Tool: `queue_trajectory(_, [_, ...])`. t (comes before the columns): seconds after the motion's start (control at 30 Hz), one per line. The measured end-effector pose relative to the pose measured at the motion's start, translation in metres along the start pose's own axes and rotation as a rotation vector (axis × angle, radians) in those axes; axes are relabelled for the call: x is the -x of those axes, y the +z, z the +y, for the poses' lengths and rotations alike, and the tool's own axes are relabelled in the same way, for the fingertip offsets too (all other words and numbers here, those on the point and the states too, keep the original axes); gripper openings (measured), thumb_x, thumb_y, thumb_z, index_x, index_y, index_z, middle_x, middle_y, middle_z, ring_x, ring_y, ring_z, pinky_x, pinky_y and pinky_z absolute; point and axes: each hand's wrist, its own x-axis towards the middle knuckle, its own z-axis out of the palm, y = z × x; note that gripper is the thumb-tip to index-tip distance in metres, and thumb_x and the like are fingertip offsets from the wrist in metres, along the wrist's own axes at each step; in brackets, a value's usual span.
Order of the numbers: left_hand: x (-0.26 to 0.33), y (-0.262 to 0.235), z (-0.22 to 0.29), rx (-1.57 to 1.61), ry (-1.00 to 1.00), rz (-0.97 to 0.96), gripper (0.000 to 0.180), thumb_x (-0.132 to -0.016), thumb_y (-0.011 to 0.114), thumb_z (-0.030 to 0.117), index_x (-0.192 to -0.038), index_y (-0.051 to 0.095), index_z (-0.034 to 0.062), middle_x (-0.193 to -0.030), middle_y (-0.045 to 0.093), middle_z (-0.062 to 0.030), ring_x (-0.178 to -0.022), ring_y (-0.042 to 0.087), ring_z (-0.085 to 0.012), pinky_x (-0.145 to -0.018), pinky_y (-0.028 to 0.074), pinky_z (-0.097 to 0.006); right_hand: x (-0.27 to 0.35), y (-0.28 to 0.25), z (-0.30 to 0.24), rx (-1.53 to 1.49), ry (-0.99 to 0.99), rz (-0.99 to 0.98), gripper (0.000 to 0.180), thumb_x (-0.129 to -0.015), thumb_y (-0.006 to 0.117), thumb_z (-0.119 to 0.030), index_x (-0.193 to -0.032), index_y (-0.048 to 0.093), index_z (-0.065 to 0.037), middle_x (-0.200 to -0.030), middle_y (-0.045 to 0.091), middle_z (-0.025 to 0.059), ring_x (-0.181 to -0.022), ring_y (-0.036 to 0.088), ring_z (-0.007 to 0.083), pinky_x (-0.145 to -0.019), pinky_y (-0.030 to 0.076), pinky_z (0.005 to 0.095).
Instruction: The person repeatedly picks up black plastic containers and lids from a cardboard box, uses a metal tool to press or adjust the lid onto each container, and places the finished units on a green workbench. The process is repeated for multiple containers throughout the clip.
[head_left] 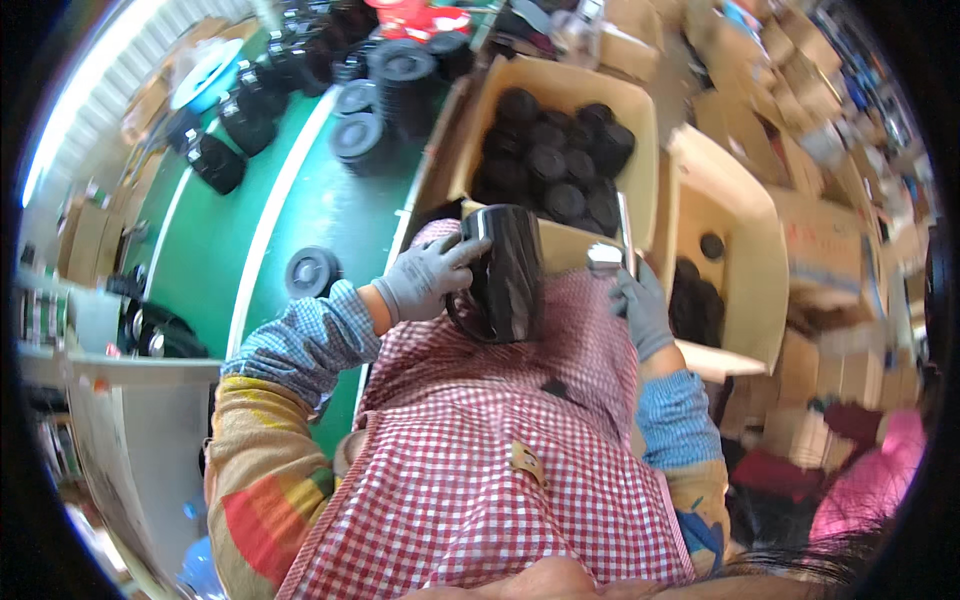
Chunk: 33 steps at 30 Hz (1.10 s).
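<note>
A glossy black cylindrical vessel [512,275] stands out in front of my red-checked apron, with a curved, handle-like part at its lower left. My left hand [425,275], in a grey glove, grips its left side, the fingers lying over the black surface. In my right hand [643,308], also gloved in grey, is a silver metal tool [627,230] with a thin straight rod and a broad, shiny piece [604,258] beside it; its exact kind cannot be made out. The right-hand fingers are closed round it, to the right of the vessel.
Beyond my lap a carton [648,170] holds several round black parts. Another carton [768,270] at the right has a few more black pieces inside. Stacked black discs [402,65] and a single disc [313,271] lie on the green surface [215,260], with black vessels [214,162] farther left.
</note>
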Motion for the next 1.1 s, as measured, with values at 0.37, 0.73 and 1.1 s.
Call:
queue_trajectory(0.37, [0.198, -0.045, -0.163, 1.458, -0.802, 1.352, 0.030, -0.096, 0.069, 0.021, -0.121, 0.058, 0.0101, -0.111, 0.066, -0.0063, -0.098, 0.068, -0.0231, -0.089, 0.060, -0.038, -0.113, 0.236, 0.041, 0.544, -0.232, -0.654, 0.061, -0.097, 0.064, -0.016, -0.153, 0.041, -0.007, -0.122, 0.067, 0.0164, -0.102, 0.065, 0.0229, -0.085, 0.052, 0.0337])
queue_trajectory(0.73, [0.202, -0.008, -0.372, 1.201, -1.138, 1.906, 0.020, -0.089, 0.078, 0.014, -0.104, 0.065, 0.0100, -0.098, 0.066, -0.0013, -0.084, 0.063, -0.0160, -0.068, 0.058, -0.029, -0.122, 0.382, 0.069, 1.218, -0.497, -0.758, 0.068, -0.094, 0.059, -0.037, -0.153, 0.039, -0.012, -0.126, 0.064, 0.0223, -0.112, 0.064, 0.0395, -0.095, 0.050, 0.0482])
queue_trajectory(1.1, [0.241, 0.001, -0.394, 0.555, -1.428, 1.588, 0.071, -0.081, 0.081, 0.025, -0.140, 0.050, 0.0020, -0.132, 0.060, -0.0208, -0.122, 0.058, -0.0332, -0.102, 0.048, -0.043, -0.099, 0.274, 0.013, 0.554, -0.431, -0.665, 0.046, -0.092, 0.061, -0.008, -0.136, 0.057, 0.005, -0.130, 0.065, 0.0211, -0.122, 0.062, 0.0320, -0.107, 0.045, 0.0387])
